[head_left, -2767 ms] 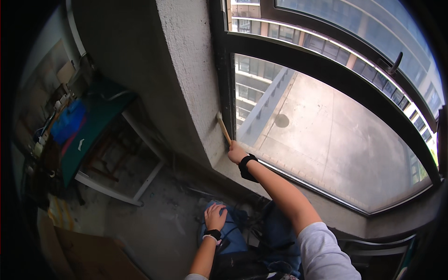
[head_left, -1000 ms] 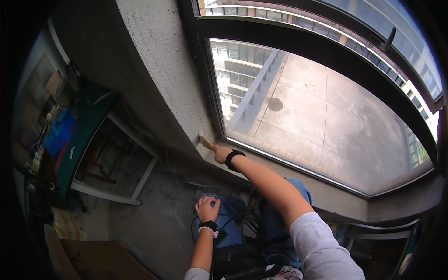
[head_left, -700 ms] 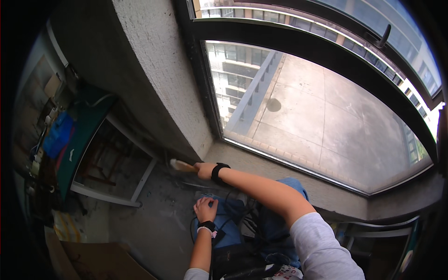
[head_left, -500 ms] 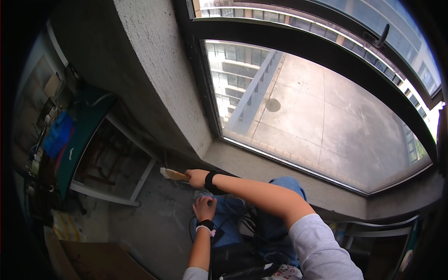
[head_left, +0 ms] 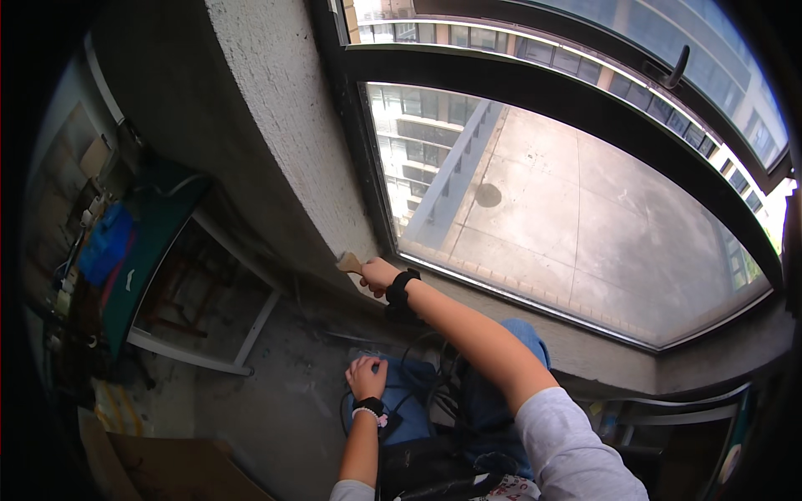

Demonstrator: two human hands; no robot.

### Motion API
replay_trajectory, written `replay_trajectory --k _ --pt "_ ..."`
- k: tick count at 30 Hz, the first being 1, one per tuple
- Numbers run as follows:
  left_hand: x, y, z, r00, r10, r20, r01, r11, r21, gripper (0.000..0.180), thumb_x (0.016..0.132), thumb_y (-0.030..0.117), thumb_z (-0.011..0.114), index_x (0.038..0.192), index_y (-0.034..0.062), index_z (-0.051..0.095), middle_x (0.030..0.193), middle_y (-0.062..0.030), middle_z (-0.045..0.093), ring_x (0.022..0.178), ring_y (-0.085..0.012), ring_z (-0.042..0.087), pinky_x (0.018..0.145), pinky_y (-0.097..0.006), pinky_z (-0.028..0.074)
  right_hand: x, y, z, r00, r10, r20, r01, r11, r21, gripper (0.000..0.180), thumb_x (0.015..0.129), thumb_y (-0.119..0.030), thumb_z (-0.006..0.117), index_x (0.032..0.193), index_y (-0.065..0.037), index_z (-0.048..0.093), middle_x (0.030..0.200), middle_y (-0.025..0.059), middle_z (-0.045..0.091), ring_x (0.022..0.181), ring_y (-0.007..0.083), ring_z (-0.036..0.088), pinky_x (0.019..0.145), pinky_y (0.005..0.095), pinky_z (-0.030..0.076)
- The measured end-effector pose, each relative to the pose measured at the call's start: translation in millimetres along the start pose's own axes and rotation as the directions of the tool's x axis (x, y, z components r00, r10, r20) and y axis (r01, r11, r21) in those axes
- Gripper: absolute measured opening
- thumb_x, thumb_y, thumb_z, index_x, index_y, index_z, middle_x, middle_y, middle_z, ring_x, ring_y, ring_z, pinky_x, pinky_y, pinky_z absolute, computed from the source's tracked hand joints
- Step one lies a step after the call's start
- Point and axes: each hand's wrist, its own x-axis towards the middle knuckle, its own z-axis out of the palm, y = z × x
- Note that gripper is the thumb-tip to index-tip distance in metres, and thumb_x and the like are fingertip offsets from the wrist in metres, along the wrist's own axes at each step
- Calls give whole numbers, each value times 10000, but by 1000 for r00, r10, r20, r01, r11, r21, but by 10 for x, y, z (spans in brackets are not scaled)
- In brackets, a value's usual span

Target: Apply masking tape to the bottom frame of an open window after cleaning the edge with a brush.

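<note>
My right hand point(head_left: 381, 277) grips a flat paintbrush point(head_left: 350, 265) by its wooden handle. The bristle end meets the rough plastered wall edge point(head_left: 338, 238) at the lower left corner of the window, partly lost against the pale plaster. On my bent knee in blue jeans point(head_left: 405, 386) rests my left hand point(head_left: 366, 378), its fingers laid over the cloth with nothing in them. A dark band circles each wrist, and a beaded bracelet sits beside the left one.
A dark-framed window point(head_left: 535, 213) rises above a concrete sill point(head_left: 535, 321). To the left stands a green-topped table point(head_left: 154, 250) with a blue bag point(head_left: 107, 242) on it. Cardboard point(head_left: 180, 468) lies at lower left; black cables point(head_left: 447, 392) hang by my legs.
My right hand has lifted the paintbrush up and to the right, from over the floor to the wall edge by the window. My left hand stays on the knee.
</note>
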Motion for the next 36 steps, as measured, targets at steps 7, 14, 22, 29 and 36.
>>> replay_trajectory --k 7,14,22,29,36 --pt "1 -66 50 1000 -24 -3 24 999 36 182 722 304 613 721 123 632 853 20 614 982 -202 510 892 -389 316 -312 -35 451 921 -346 -178 321 934 -157 290 919 -225 365 931 37 488 694 105 546 657 194 542 634 326 439" --pt "20 -51 60 999 -44 21 42 996 82 206 738 330 593 741 128 636 863 14 619 983 -216 517 887 -419 331 -713 -222 586 719 -635 -284 613 771 -171 253 927 -176 356 1067 13 447 731 176 554 705 297 553 648 377 437" --pt "-24 -128 106 999 -33 -16 34 996 83 204 731 344 595 715 141 615 852 23 600 987 -198 505 898 -427 317 -959 -398 585 601 -758 -253 751 644 -147 294 925 -137 353 1202 -41 374 699 147 531 656 304 556 610 382 429" --pt "-7 -102 77 1000 -12 19 10 995 94 207 746 343 582 741 141 628 876 20 606 992 -200 501 889 -400 322 -637 -237 499 693 -608 -388 665 747 17 170 930 -135 375 1037 -18 436 646 76 504 600 176 511 578 322 413" --pt "-8 -108 51 999 -31 37 28 995 97 212 750 339 577 768 138 643 903 14 610 996 -209 501 898 -388 315 -484 -133 542 792 -536 -291 589 797 135 188 913 -154 417 1034 -13 445 652 77 514 607 176 511 585 316 414"
